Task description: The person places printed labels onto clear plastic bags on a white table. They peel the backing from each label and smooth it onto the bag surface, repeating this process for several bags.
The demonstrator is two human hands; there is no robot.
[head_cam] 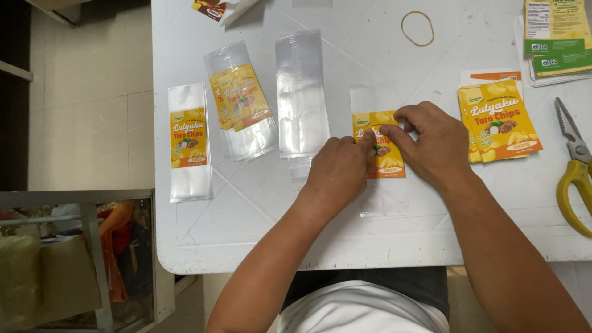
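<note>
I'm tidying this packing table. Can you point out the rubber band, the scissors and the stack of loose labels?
rubber band point(417, 28): head view, on the loop's left edge.
scissors point(574, 179): head view, on the yellow handle.
stack of loose labels point(501, 120): head view, middle of the top yellow label.

White table point(345, 240) bears clear bags point(300, 92); labels point(501, 120); scissors point(576, 166); rubber band point(417, 28).

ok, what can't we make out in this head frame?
- Yellow label: middle hidden under both hands, left hand and right hand.
- Clear bag under the label: edges faint against the white table.
- Scissors: handle cut off by the right edge.
- Green sheets: cut off at the top right corner.
</note>
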